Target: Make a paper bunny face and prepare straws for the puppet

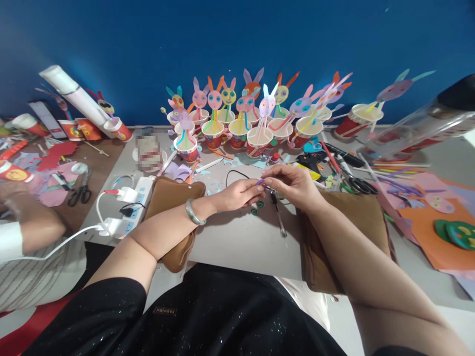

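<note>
Above the middle of the table, my left hand [239, 194] and my right hand [295, 185] meet at the fingertips. Both are closed in a pinch around a small purple strip [261, 182], mostly covered by the fingers. Whether it is paper or something else I cannot tell. A bangle [195, 212] circles my left wrist. Below my right fingers lies a pen [277, 215], partly hidden. Small green discs [254, 211] lie on the table under my hands. My forearms rest over a left brown cushion [174, 247] and a right brown cushion [345, 232].
Paper cups [260, 143] with rabbit-faced figures line the blue wall. At left are a power strip [138, 198], scissors [80, 193] and another person's arm [37, 225]. At right are black-handled scissors [361, 185], orange paper [426, 232] and a clear bottle [419, 123].
</note>
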`<state>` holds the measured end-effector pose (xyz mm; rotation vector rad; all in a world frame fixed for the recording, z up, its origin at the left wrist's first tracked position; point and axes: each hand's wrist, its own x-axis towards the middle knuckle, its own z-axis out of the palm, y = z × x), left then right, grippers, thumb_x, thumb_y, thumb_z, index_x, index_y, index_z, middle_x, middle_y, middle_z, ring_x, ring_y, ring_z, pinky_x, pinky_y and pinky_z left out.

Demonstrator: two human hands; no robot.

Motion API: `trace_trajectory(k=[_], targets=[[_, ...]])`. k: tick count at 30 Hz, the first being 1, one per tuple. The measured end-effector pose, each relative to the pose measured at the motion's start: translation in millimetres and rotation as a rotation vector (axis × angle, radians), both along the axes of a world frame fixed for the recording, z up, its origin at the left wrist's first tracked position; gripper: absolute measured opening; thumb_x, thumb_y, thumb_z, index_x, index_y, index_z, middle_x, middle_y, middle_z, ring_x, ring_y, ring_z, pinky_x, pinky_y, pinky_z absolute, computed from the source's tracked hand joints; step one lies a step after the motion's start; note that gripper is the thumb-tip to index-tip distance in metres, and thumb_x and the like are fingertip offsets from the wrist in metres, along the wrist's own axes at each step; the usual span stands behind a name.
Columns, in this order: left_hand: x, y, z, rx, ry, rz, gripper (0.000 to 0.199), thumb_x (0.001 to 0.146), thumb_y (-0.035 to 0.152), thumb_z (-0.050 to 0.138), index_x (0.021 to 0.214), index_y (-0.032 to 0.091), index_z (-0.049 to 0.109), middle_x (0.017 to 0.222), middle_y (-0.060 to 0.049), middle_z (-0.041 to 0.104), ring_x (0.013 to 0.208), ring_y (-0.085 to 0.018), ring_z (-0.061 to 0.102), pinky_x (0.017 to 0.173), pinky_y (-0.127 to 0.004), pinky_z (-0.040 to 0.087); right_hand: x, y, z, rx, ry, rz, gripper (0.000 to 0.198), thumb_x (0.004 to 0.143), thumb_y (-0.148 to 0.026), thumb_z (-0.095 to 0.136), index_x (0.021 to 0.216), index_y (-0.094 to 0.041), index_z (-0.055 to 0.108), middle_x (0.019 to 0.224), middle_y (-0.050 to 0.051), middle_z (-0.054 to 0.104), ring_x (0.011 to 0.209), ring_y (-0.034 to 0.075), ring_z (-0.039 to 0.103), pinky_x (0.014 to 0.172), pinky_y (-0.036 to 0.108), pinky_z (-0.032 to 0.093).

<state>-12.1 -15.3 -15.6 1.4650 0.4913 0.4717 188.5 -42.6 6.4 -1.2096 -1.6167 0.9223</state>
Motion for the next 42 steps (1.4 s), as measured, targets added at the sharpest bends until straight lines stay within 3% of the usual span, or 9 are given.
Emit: trace_trajectory(k=[13,22,30,35,42], targets=[[-0.1,-2.0,7.6,-0.148,0.09,-0.019,0.038,0.102,0.053,0.054,0.095,0.015,0.059,0.062,0.009,0.044,0.046,-0.005,0.039,0.046,-0.021,0.032,-0.7,-0.7,1.7,-0.033,-0.049,0.015,0.043,0.08,-0.064,0.081,0.075,-0.022,0.076,0.068,0.003,0.072,0.064,0.018,0.064,0.063,0.031,0.052],[-4.5,3.8,6.3,-0.322,0.085,-0.072,0.043,0.094,0.056,0.067,0.105,0.015,0.06,0.071,0.005,0.056,0.055,-0.007,0.051,0.05,-0.021,0.041,10.2,5.2,-3.3,-0.024,-0.084,-0.006,0.039,0.082,-0.061,0.08,0.079,-0.022,0.077,0.076,0.004,0.075,0.067,0.018,0.064,0.064,0.032,0.051],[-4.1,-0.2,9.0,-0.367,0.054,-0.078,0.029,0.1,0.045,0.06,0.094,0.017,0.057,0.068,0.006,0.05,0.05,-0.007,0.049,0.045,-0.021,0.038,6.7,2.7,-3.5,0.026,-0.081,-0.058,0.04,0.085,-0.063,0.076,0.08,-0.024,0.079,0.075,0.004,0.075,0.07,0.02,0.066,0.066,0.033,0.052],[-2.5,0.7,10.2,-0.367,0.034,-0.006,0.028,0.1,0.044,0.06,0.093,0.017,0.056,0.066,0.006,0.051,0.049,-0.007,0.048,0.045,-0.02,0.038,7.6,1.4,-4.2,0.119,-0.108,-0.133,0.045,0.092,-0.067,0.066,0.087,-0.024,0.081,0.08,0.006,0.078,0.075,0.023,0.07,0.07,0.036,0.056],[-2.1,3.5,9.1,-0.354,-0.013,0.015,0.018,0.101,0.03,0.053,0.095,0.015,0.058,0.065,0.006,0.052,0.048,-0.007,0.049,0.043,-0.02,0.039,4.7,0.7,-6.4,0.395,-0.236,-0.098,0.015,0.095,-0.032,0.067,0.092,-0.026,0.08,0.091,0.004,0.081,0.083,0.022,0.076,0.081,0.036,0.06]])
